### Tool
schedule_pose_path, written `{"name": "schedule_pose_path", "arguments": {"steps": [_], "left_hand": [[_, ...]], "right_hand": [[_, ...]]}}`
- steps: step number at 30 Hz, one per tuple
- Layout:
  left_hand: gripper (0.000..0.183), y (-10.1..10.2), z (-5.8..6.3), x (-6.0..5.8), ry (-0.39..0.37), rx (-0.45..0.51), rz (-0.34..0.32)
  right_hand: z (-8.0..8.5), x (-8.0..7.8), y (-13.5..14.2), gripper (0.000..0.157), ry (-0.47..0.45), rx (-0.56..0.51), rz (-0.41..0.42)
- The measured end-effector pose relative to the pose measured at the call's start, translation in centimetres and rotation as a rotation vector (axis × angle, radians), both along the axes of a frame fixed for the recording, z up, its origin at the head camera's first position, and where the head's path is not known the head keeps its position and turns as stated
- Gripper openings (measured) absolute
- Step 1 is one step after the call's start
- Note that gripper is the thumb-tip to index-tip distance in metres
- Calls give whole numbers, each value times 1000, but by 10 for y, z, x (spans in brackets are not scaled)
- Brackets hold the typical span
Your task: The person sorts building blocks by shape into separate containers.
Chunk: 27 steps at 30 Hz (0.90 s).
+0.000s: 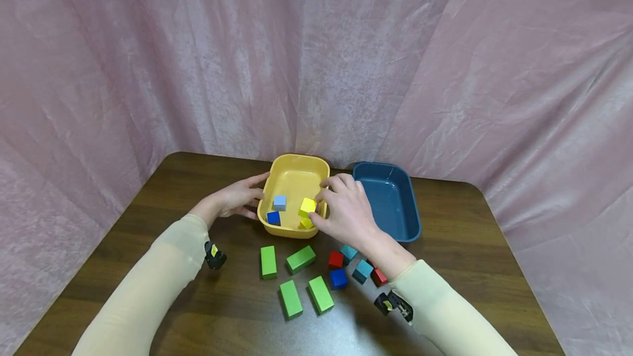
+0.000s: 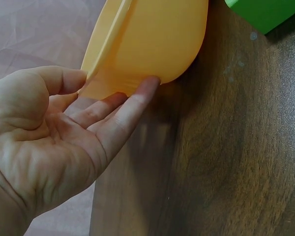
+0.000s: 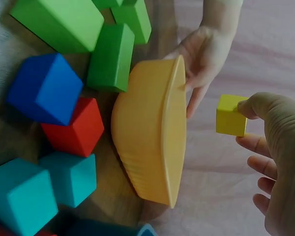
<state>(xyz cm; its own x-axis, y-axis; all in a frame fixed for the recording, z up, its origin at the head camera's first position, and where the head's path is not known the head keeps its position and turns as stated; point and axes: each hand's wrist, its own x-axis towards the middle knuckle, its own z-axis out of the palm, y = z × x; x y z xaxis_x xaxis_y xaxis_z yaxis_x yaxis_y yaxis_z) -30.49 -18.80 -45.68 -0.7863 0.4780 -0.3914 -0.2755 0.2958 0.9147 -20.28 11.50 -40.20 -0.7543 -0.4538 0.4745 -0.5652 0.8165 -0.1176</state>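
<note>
Between thumb and fingertips, my right hand (image 1: 348, 210) pinches a yellow cube (image 1: 307, 206) over the right part of the yellow plastic tray (image 1: 284, 232). The right wrist view shows this cube (image 3: 230, 118) above the tray's rim. My left hand (image 1: 236, 198) is at the tray's left side, its fingers extended. In the left wrist view its fingertips (image 2: 148, 84) touch the outer wall, with the thumb by the rim. Inside the tray lie a light blue block (image 1: 279, 202), a dark blue block (image 1: 273, 218) and another yellow block (image 1: 306, 224); a purple bit shows beside the right fingers.
A dark blue tray (image 1: 412, 207) stands to the right, partly behind my right hand. Several green blocks (image 1: 290, 298) lie in front of the yellow tray. Right of them are a red cube (image 1: 336, 260), a blue cube (image 1: 338, 279) and teal cubes (image 1: 363, 271). A pink curtain (image 1: 296, 70) hangs behind.
</note>
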Motion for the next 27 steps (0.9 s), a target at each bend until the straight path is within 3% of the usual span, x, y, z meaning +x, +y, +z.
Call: {"name": "schedule_pose_path", "arguments": {"steps": [7, 15, 21, 27], "left_hand": [[74, 0, 2, -2, -13, -28, 15], [75, -1, 1, -2, 3, -29, -7], [75, -1, 2, -3, -5, -43, 11], [75, -3, 2, -3, -15, -43, 15]], "right_hand": [[-5, -26, -20, 32, -81, 61, -57], [-10, -42, -30, 39, -109, 113, -105], [-4, -41, -16, 42, -102, 94, -111], [8, -27, 6, 42, -42, 50, -80]]}}
